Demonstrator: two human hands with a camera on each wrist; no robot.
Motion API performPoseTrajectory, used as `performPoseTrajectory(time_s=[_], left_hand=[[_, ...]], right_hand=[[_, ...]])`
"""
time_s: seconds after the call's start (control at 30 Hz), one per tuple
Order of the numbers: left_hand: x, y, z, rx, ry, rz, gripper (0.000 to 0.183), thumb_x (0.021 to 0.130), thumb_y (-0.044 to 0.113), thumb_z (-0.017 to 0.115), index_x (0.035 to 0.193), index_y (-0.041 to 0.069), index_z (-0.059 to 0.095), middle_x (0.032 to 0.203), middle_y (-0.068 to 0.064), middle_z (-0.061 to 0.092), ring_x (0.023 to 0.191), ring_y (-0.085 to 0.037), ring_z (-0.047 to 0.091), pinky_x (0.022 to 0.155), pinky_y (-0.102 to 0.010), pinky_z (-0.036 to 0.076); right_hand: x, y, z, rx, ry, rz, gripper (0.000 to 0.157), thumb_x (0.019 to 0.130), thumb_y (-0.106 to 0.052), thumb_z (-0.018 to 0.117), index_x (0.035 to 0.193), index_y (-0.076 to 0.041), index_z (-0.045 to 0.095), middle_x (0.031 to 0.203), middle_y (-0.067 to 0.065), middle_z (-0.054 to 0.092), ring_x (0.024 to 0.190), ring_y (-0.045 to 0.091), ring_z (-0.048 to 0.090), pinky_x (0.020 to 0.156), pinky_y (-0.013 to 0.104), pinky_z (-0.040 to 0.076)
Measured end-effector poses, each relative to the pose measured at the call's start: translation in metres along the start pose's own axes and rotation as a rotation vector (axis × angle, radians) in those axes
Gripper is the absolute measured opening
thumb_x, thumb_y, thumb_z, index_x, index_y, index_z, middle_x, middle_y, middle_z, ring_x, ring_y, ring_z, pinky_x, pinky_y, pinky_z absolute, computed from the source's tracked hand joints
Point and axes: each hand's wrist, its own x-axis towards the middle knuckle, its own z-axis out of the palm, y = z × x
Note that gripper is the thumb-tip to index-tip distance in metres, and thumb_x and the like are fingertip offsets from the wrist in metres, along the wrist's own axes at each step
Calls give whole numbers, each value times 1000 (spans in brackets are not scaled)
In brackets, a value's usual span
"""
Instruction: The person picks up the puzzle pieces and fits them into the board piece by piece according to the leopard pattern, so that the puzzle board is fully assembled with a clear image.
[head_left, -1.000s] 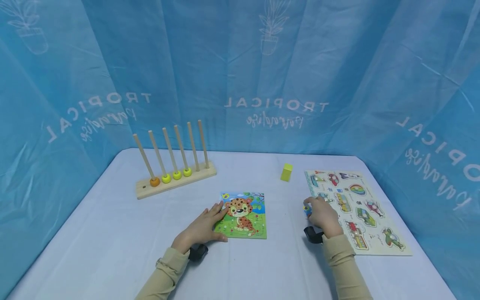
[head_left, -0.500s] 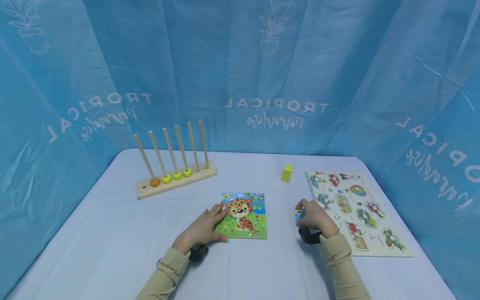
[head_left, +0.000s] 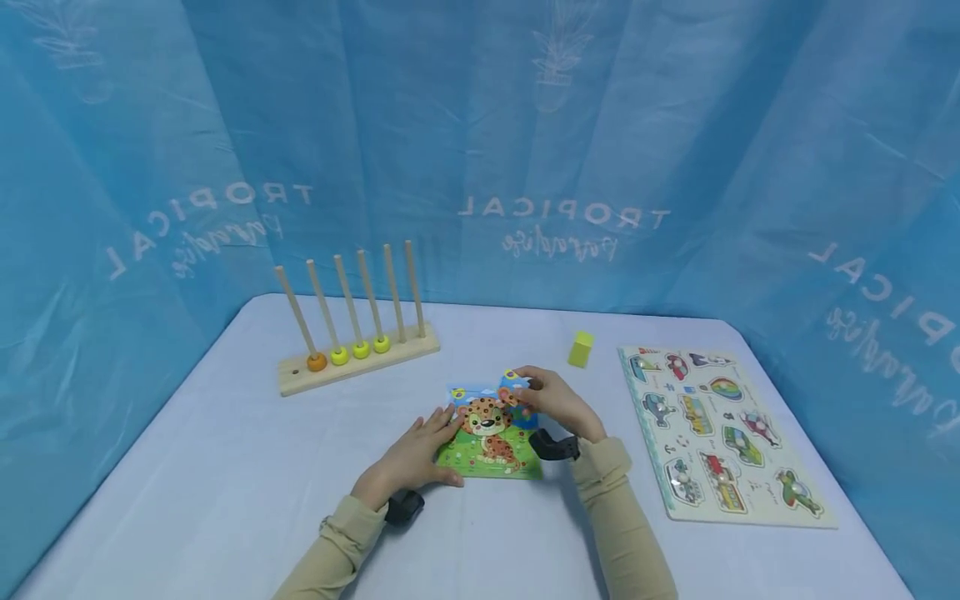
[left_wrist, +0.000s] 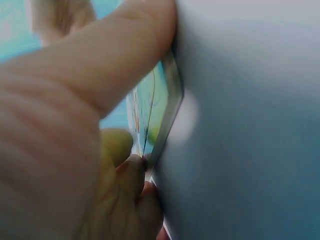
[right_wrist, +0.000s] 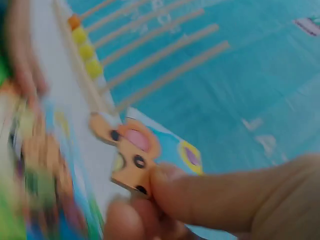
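A square jigsaw puzzle (head_left: 487,454) with a spotted leopard cub on green grass lies on the white table. My left hand (head_left: 412,454) rests on its left side, fingers spread over the edge and thumb near the front corner. In the left wrist view the thumb (left_wrist: 135,40) crosses the puzzle's edge (left_wrist: 172,95). My right hand (head_left: 558,400) pinches a jigsaw piece (right_wrist: 142,150) between thumb and fingers, over the puzzle's upper right. That piece shows an orange ear, dark spots and blue sky with a yellow patch.
A wooden peg stand (head_left: 360,362) with one orange and several yellow beads stands at the back left. Behind the puzzle is a yellow-green block (head_left: 581,348). A knobbed vehicle puzzle board (head_left: 723,442) lies at right. Blue curtains (head_left: 480,150) surround the table.
My right hand has moved left from beside the vehicle board to above the leopard puzzle, carrying the jigsaw piece. My left hand stays on the puzzle; the head view has shifted slightly.
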Motion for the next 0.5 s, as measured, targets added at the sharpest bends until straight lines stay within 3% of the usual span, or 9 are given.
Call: performPoseTrajectory(time_s=[0.13,0.23,0.37,0.5], left_hand=[[0,2,1,-2,4,-14,106,78,41,78,154,1,17,161,-17,17,150,-36,14,123,-56,13],[1,2,2,7,-1,-27,109,78,42,78,154,-2,13,162,-18,14,151,-34,13,123,-55,14],[3,0,1,21,-4,-36,111,78,44,78,154,-3,12,162,-19,11,151,-34,12,123,-54,14],[3,-2,1,9,4,-43,110,77,43,79,153,-3,14,162,-19,12,151,-34,13,124,-53,14]], right_hand=[[24,-12,37,-142,122,-27,36,98,-12,56,133,-6,56,81,13,64,58,16,54,53,30,49],[35,-13,57,-292,167,-40,33,98,-14,56,130,-10,60,71,8,63,47,12,46,44,24,38],[41,-11,70,-411,193,-40,33,99,-13,54,131,-12,61,56,1,55,41,9,40,39,19,32],[43,-9,74,-437,193,-56,33,100,-13,53,132,-12,61,53,1,50,40,9,37,38,20,29]])
